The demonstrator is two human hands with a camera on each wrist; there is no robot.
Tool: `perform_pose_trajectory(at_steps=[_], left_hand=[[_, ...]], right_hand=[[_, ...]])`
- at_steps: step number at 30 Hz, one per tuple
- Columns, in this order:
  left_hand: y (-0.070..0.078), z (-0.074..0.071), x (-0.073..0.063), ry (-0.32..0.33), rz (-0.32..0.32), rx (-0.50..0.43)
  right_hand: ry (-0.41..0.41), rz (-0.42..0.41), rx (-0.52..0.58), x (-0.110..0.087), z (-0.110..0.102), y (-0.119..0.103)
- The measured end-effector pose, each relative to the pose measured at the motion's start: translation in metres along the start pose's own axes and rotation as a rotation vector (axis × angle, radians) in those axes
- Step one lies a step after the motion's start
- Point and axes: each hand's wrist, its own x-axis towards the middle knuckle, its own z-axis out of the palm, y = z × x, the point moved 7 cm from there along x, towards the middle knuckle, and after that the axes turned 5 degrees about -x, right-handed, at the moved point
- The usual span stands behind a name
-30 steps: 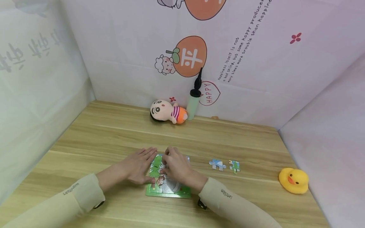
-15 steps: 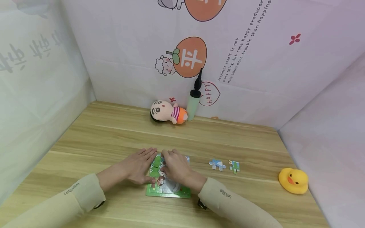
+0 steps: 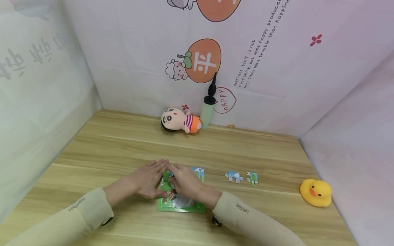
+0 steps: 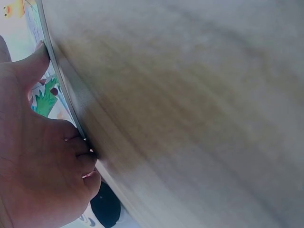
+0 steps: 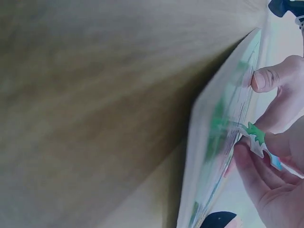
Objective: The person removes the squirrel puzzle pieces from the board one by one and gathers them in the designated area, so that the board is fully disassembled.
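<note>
Right hand (image 3: pixel 187 183) pinches tree jigsaw piece (image 5: pixel 257 133) | left hand (image 3: pixel 149 181) straight-fingered at puzzle board (image 3: pixel 181 209) left edge | likely light, stiff; hold edges

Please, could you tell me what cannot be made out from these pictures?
Head view: the upper middle of the puzzle board, hidden by the right hand.
Right wrist view: part of the held piece, covered by the right hand.
Left wrist view: part of the left hand, cut off by the left edge.
Head view: fine print on the loose pieces, too small.
</note>
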Motion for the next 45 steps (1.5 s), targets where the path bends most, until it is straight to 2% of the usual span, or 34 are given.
perform_pose_trajectory(at_steps=[8,13,16,19,23,27,30,37,45], left_hand=[[-0.001,0.0,-0.001,-0.005,-0.009,-0.015],[0.0,0.0,0.0,-0.007,-0.012,-0.022],[0.001,0.0,0.0,-0.006,-0.006,-0.012],[0.001,0.0,0.001,-0.012,-0.004,0.007],[0.003,-0.001,0.0,-0.018,-0.001,0.026],[0.005,-0.003,0.0,-0.016,0.003,0.013],[0.005,-0.002,0.001,-0.016,-0.002,0.01],[0.004,-0.002,0.001,-0.018,-0.007,0.014],[0.004,0.0,0.002,-0.035,-0.01,0.018]], right_hand=[[0.044,-0.041,0.069,-0.001,-0.001,-0.001],[0.06,-0.018,0.097,-0.009,-0.014,0.008],[0.094,0.008,0.1,-0.015,-0.029,0.021],[0.171,0.02,0.08,-0.022,-0.046,0.039],[0.218,0.098,0.073,-0.037,-0.063,0.069],[0.152,0.227,0.134,-0.053,-0.064,0.098],[0.102,0.287,0.139,-0.063,-0.06,0.113],[0.036,0.333,0.177,-0.075,-0.049,0.131],[-0.053,0.372,0.224,-0.077,-0.041,0.137]])
